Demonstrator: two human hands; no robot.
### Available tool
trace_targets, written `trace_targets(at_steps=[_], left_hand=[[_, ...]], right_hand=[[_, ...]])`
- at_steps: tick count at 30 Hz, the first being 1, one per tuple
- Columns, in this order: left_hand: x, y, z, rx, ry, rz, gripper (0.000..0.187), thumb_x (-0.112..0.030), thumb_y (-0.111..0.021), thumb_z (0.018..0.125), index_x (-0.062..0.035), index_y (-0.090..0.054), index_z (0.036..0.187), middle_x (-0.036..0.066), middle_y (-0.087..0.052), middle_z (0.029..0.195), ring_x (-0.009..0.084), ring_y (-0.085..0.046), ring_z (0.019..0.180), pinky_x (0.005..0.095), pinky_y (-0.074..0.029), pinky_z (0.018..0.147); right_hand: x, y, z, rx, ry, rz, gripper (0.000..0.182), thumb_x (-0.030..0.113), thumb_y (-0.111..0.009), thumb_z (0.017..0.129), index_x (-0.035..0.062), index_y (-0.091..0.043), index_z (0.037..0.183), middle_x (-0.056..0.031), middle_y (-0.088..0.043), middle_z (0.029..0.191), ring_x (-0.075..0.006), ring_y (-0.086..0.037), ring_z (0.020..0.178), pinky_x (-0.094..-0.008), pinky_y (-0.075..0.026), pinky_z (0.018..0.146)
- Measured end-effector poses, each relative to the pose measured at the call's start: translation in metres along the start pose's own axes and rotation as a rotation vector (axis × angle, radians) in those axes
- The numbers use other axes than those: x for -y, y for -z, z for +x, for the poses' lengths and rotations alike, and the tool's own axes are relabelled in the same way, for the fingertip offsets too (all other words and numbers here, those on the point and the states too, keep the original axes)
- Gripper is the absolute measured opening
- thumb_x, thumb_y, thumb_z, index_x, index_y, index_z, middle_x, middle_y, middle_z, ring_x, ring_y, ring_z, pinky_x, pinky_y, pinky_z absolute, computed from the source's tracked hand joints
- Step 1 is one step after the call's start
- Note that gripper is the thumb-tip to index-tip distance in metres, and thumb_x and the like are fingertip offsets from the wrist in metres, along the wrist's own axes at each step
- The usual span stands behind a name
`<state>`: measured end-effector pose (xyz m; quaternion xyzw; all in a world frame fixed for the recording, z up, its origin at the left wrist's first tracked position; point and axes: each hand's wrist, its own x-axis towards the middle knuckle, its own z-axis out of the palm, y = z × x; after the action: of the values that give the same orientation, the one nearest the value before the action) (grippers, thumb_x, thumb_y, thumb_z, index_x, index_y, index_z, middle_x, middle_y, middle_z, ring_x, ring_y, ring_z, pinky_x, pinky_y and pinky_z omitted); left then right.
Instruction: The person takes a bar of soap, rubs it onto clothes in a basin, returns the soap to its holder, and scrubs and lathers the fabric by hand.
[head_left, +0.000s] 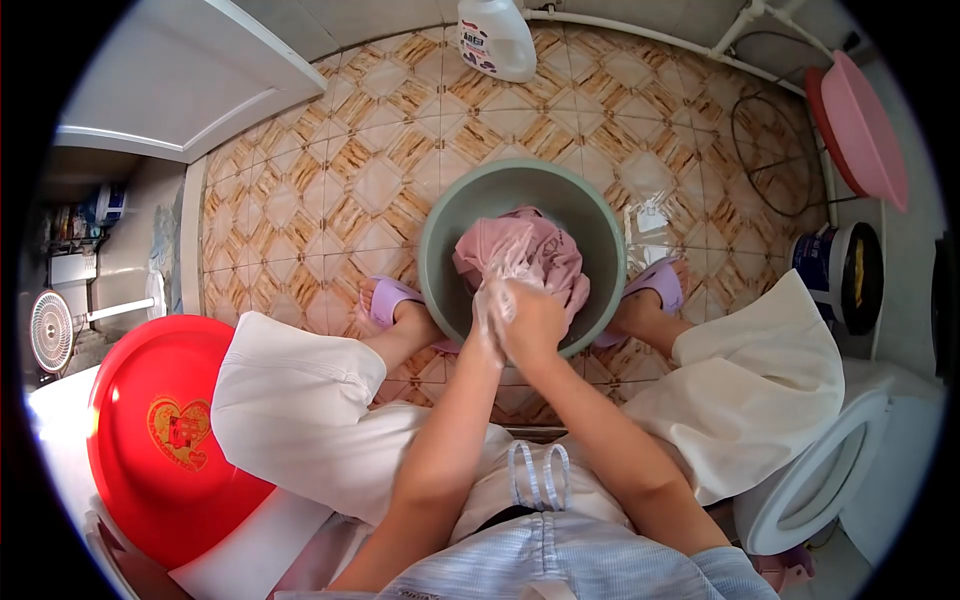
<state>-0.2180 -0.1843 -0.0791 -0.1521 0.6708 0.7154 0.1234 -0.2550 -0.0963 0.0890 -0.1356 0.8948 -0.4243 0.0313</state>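
A wet pink garment (pixel 540 250) with darker printing lies bunched in a grey-green bucket (pixel 440 215) on the floor between the feet. My left hand (pixel 487 312) and my right hand (pixel 532 318) are pressed together over the near side of the bucket, both closed on a fold of the garment. White suds cover the fingers and the cloth by them. My right hand partly hides the left one, and the grip itself is blurred.
A white detergent bottle (pixel 495 42) stands beyond the bucket on the tiled floor (pixel 380 150). At left are a red basin (pixel 130 440) and a white door (pixel 190 80). Pink basin (pixel 868 130), dark blue tub (pixel 835 275) and toilet seat (pixel 825 480) are at right.
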Motion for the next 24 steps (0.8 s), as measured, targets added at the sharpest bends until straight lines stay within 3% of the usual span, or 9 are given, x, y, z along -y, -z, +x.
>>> trace_targets(at_steps=[1, 3, 4, 6, 15, 17, 19, 20, 24], left_hand=[[-0.006, -0.002, 0.001, -0.002, -0.001, -0.002, 0.031, -0.027, -0.043, 0.096, -0.0073, -0.056, 0.117, 0.007, -0.061, 0.115, 0.0206, -0.06, 0.103, 0.0346, -0.048, 0.092], [-0.045, -0.011, -0.002, 0.757, -0.197, -1.558, 0.028, -0.027, -0.044, 0.096, -0.0083, -0.058, 0.111, 0.005, -0.063, 0.107, 0.0192, -0.061, 0.096, 0.0335, -0.049, 0.084], [-0.072, -0.021, -0.008, 0.754, -0.196, -1.554, 0.028, -0.027, -0.044, 0.096, -0.0083, -0.058, 0.111, 0.005, -0.063, 0.107, 0.0192, -0.061, 0.096, 0.0335, -0.049, 0.084], [-0.124, -0.04, -0.023, -0.296, 0.136, -1.098, 0.032, -0.03, -0.048, 0.094, -0.0105, -0.054, 0.119, 0.004, -0.061, 0.1, 0.0171, -0.059, 0.092, 0.0314, -0.049, 0.081], [-0.116, -0.038, -0.029, -0.223, 0.2, -1.288, 0.031, -0.023, -0.045, 0.095, -0.007, -0.053, 0.121, 0.006, -0.061, 0.112, 0.0193, -0.059, 0.102, 0.0332, -0.048, 0.089], [-0.119, -0.039, -0.029, -0.196, 0.189, -1.299, 0.031, -0.022, -0.045, 0.096, -0.0067, -0.053, 0.121, 0.006, -0.061, 0.113, 0.0196, -0.06, 0.103, 0.0337, -0.048, 0.09], [-0.122, -0.038, -0.031, -0.241, 0.225, -1.169, 0.03, -0.021, -0.044, 0.095, -0.0062, -0.053, 0.121, 0.007, -0.061, 0.113, 0.0192, -0.06, 0.102, 0.0332, -0.049, 0.089], [-0.091, -0.02, -0.033, 0.082, 0.17, -1.349, 0.031, -0.017, -0.045, 0.095, -0.0044, -0.051, 0.122, 0.008, -0.059, 0.117, 0.0188, -0.058, 0.105, 0.0317, -0.047, 0.091], [-0.097, -0.024, -0.038, -0.018, 0.066, -1.233, 0.031, -0.017, -0.045, 0.095, -0.0041, -0.051, 0.123, 0.008, -0.058, 0.118, 0.0187, -0.057, 0.107, 0.0314, -0.047, 0.092]], right_hand=[[0.011, -0.001, -0.011, 0.045, 0.166, 0.033, 0.017, 0.021, -0.059, 0.08, 0.0069, -0.063, 0.072, -0.0164, -0.062, 0.069, -0.0377, -0.06, 0.064, -0.0436, -0.045, 0.056], [-0.019, -0.02, -0.001, -0.01, 0.144, -0.03, 0.017, 0.022, -0.06, 0.078, 0.0074, -0.062, 0.071, -0.0155, -0.061, 0.066, -0.0367, -0.059, 0.061, -0.0434, -0.045, 0.054], [-0.033, -0.025, 0.008, -0.068, 0.122, -0.092, 0.017, 0.023, -0.061, 0.076, 0.008, -0.061, 0.07, -0.0146, -0.06, 0.064, -0.0357, -0.059, 0.059, -0.0432, -0.044, 0.051], [-0.046, -0.01, 0.031, -0.037, -0.036, -0.052, 0.017, 0.024, -0.061, 0.076, 0.008, -0.062, 0.07, -0.0151, -0.061, 0.065, -0.036, -0.059, 0.059, -0.0435, -0.045, 0.052], [-0.023, -0.008, 0.015, -0.086, 0.084, -0.003, 0.018, 0.022, -0.058, 0.08, 0.008, -0.064, 0.072, -0.0167, -0.061, 0.065, -0.0365, -0.06, 0.06, -0.0451, -0.045, 0.053], [-0.037, 0.006, 0.04, 0.069, -0.221, -0.068, 0.014, 0.022, -0.059, 0.079, 0.0091, -0.064, 0.076, -0.0162, -0.062, 0.066, -0.0363, -0.061, 0.062, -0.0463, -0.045, 0.054], [-0.02, 0.005, 0.021, 0.059, -0.185, -0.119, 0.013, 0.02, -0.058, 0.078, 0.0083, -0.062, 0.075, -0.0163, -0.061, 0.067, -0.0364, -0.061, 0.063, -0.0465, -0.045, 0.055], [-0.005, 0.001, 0.004, 0.026, -0.034, -0.029, 0.013, 0.02, -0.058, 0.078, 0.0079, -0.061, 0.074, -0.0162, -0.061, 0.067, -0.0364, -0.06, 0.063, -0.0461, -0.045, 0.055], [0.001, -0.004, -0.005, 0.039, 0.154, 0.109, 0.02, 0.025, -0.055, 0.084, 0.0066, -0.062, 0.08, -0.0192, -0.061, 0.07, -0.0386, -0.06, 0.067, -0.0451, -0.045, 0.059]])
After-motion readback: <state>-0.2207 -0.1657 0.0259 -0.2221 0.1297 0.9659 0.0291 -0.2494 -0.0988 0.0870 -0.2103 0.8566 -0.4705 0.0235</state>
